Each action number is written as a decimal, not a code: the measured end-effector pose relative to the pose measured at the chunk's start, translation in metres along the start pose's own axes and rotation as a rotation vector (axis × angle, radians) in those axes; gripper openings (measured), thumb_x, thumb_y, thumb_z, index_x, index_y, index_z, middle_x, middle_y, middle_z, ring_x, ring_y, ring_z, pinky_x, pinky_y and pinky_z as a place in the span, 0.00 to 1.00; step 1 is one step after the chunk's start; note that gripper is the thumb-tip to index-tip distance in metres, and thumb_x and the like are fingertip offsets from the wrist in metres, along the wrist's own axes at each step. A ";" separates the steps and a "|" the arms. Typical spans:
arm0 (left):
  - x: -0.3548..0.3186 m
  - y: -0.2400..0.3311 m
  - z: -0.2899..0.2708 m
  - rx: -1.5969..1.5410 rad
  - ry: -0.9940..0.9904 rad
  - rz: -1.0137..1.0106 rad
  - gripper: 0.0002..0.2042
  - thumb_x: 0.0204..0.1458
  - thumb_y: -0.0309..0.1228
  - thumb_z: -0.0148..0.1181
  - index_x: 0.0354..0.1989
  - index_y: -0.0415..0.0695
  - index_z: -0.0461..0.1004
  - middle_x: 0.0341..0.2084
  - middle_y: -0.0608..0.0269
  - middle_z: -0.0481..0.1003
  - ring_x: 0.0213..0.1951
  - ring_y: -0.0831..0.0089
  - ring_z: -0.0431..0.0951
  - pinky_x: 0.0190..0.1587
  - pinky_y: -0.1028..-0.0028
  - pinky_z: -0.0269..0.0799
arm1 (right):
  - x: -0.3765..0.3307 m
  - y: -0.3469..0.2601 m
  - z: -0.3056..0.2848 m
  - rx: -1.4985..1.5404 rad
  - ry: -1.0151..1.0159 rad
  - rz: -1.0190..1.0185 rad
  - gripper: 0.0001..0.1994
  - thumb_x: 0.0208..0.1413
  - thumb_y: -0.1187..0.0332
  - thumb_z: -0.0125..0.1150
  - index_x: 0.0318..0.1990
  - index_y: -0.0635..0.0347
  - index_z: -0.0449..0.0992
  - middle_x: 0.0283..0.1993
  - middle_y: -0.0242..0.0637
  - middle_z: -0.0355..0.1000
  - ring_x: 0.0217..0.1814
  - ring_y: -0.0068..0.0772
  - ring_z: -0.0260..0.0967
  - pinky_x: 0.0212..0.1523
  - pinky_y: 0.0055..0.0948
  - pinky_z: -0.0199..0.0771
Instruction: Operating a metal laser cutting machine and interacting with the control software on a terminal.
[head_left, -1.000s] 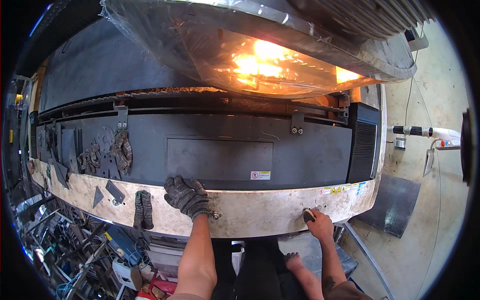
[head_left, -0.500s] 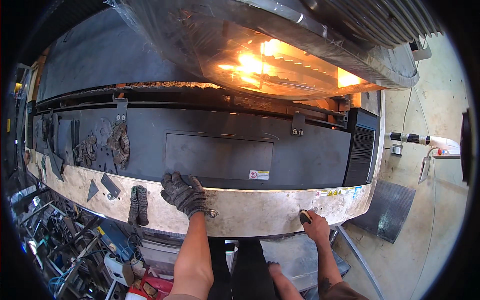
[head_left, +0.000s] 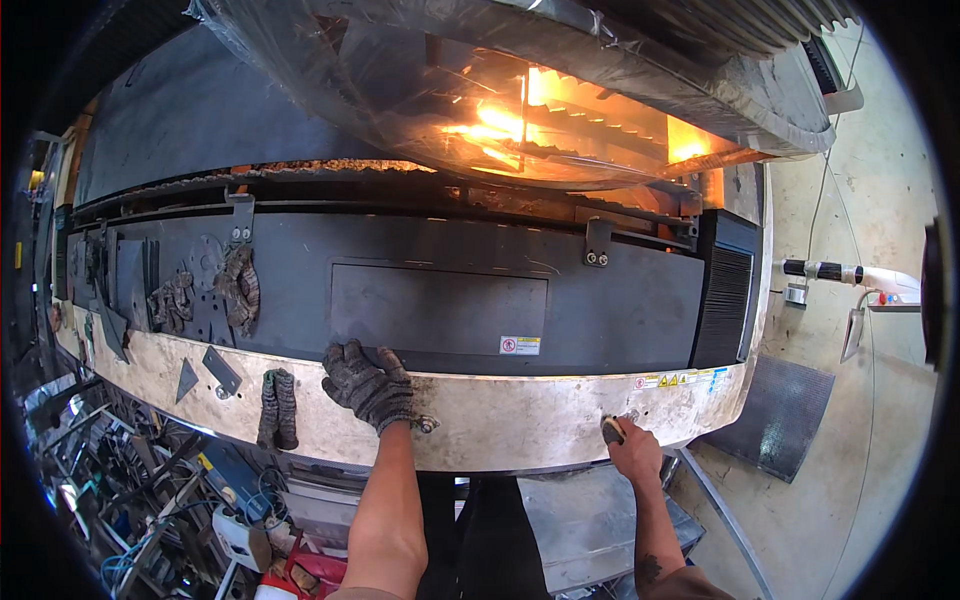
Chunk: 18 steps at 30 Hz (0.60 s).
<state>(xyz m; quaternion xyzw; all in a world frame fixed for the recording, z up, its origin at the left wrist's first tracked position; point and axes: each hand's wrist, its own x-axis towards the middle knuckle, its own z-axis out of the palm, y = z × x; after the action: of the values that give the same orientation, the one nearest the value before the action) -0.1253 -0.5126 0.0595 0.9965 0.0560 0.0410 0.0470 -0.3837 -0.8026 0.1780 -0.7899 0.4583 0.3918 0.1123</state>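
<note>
My left hand [head_left: 368,388], in a grey knitted work glove, lies flat with its fingers apart on the near ledge of a large machine, beside a bolt [head_left: 427,424]. My bare right hand [head_left: 637,452] is closed round a small dark oval thing with a pale rim [head_left: 613,431], held against the pale front panel [head_left: 520,420]. Its exact kind is not clear. Beyond the hands, bright orange light and sparks [head_left: 500,125] glow behind a clear, plastic-like cover [head_left: 400,110].
Loose gloves [head_left: 278,410] and flat metal pieces [head_left: 221,370] rest on the machine's left front. Scrap metal [head_left: 130,480] is heaped at lower left, near a red container [head_left: 318,570]. A dark mat [head_left: 770,418] lies on the floor at right.
The view has shifted slightly, and the glowing cover sits a little higher. A bare limb beside the dark trousers has left the view. Both hands stay nearly in place.
</note>
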 end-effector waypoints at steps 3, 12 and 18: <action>0.001 0.000 0.000 -0.023 0.006 0.000 0.23 0.47 0.41 0.63 0.51 0.44 0.72 0.57 0.49 0.69 0.62 0.51 0.66 0.64 0.45 0.53 | -0.001 -0.002 -0.001 -0.028 0.007 -0.002 0.20 0.49 0.64 0.59 0.52 0.44 0.76 0.39 0.50 0.80 0.44 0.56 0.78 0.46 0.50 0.79; 0.001 -0.003 0.001 -0.034 -0.037 -0.026 0.25 0.48 0.43 0.61 0.51 0.41 0.75 0.58 0.48 0.68 0.65 0.52 0.64 0.66 0.44 0.52 | -0.004 -0.009 0.000 -0.080 0.022 -0.019 0.18 0.49 0.64 0.59 0.50 0.46 0.76 0.37 0.51 0.79 0.42 0.57 0.79 0.44 0.51 0.79; 0.001 -0.003 0.000 -0.039 -0.034 -0.032 0.25 0.47 0.43 0.62 0.52 0.42 0.74 0.59 0.48 0.68 0.65 0.53 0.64 0.66 0.45 0.51 | -0.003 -0.008 0.002 -0.097 0.044 -0.050 0.18 0.48 0.65 0.59 0.50 0.45 0.77 0.35 0.52 0.79 0.40 0.58 0.79 0.42 0.52 0.79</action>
<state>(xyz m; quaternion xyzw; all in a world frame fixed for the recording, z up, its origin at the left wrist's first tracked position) -0.1246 -0.5094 0.0593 0.9949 0.0701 0.0243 0.0681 -0.3789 -0.7949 0.1779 -0.8140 0.4214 0.3929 0.0736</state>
